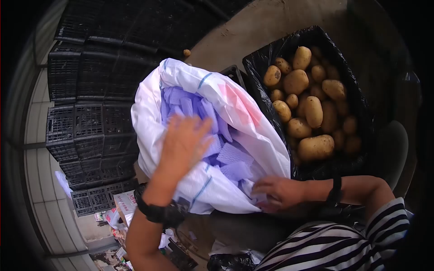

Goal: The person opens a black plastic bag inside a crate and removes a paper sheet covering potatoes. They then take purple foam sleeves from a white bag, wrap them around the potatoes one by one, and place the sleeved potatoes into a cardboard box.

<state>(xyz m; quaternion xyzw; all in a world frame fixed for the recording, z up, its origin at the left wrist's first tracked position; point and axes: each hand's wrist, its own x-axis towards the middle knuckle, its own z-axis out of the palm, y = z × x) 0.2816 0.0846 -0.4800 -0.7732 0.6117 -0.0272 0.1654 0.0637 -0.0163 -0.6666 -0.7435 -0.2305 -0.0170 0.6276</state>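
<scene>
Left hand (185, 142): fingers spread, released, over white woven sack (253, 131) mouth.
Right hand (280, 193): grasping sack rim, 5 o'clock.
Potatoes (307, 104): black-lined crate, 2 o'clock.

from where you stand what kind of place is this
Probably a produce packing or storage area. A black-lined crate of brown potatoes, stacks of black plastic crates, and a large white woven sack of purple foam net sleeves, which both hands handle.

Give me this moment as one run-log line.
left hand: reaching into white sack, over purple foam nets | right hand: gripping sack's lower edge | potatoes: in black-lined crate beside sack
</scene>
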